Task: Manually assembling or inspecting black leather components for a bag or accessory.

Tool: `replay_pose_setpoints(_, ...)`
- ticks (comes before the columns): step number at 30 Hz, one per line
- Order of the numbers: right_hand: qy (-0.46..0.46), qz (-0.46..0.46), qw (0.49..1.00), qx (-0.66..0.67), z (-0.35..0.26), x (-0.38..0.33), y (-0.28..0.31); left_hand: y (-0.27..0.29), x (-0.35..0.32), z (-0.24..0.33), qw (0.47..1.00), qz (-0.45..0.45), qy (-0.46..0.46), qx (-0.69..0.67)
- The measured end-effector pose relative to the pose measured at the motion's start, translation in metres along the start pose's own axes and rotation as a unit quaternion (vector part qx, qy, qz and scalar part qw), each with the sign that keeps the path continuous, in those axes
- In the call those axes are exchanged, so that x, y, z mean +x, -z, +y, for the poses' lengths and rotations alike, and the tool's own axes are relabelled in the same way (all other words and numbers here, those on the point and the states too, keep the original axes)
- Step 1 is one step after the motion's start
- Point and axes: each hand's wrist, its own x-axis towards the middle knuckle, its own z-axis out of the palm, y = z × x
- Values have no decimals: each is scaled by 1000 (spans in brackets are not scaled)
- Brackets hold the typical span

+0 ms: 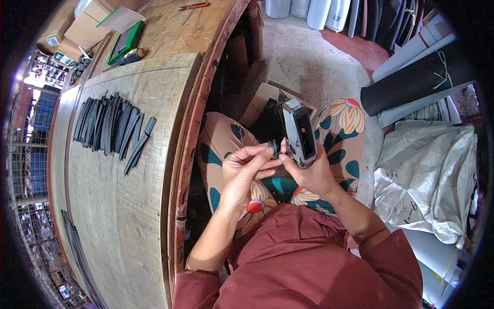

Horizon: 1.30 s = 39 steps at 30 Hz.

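Observation:
My right hand (pixel 315 177) is wrapped round a worn grey metal hand tool with a black inner part (pixel 299 135), which looks like a stapler, held upright over my lap. My left hand (pixel 244 167) pinches a short black strip (pixel 274 148), seemingly folded into a loop, between thumb and fingers. The strip is close to the tool's side; whether they touch cannot be made out. My right fingertips come near the strip too. Below the hands, an open cardboard box (pixel 256 105) with dark contents stands between my knees.
On the wooden table (pixel 118 206) at left lies a pile of black patterned strips (pixel 105 126). Longer dark strips (pixel 74 247) lie along its far-left edge. Behind are a green tray (pixel 126 44), a screwdriver (pixel 132 56) and red-handled pliers (pixel 194 6). Rolls (pixel 411 85) and a white sack (pixel 427 170) fill the right.

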Motion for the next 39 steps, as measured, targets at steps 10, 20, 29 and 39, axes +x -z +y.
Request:
replay_pose_setpoints(10, -12, 22, 1000, 10, 1, 3, -5, -8, 0, -13, 993, 55, -96, 41)
replay_pose_setpoints(20, 0, 31, 999, 17, -3, 2, -8, -10, -1, -20, 988, 62, -138, 44)
replay_pose_setpoints(29, -3, 28, 999, 26, -4, 1, -9, -10, -1, -27, 969, 67, -221, 92)
replay_pose_setpoints(39, 128, -132, 952, -244, -18, 1, 35, 20, -7, 2, 973, 57, -179, 136)
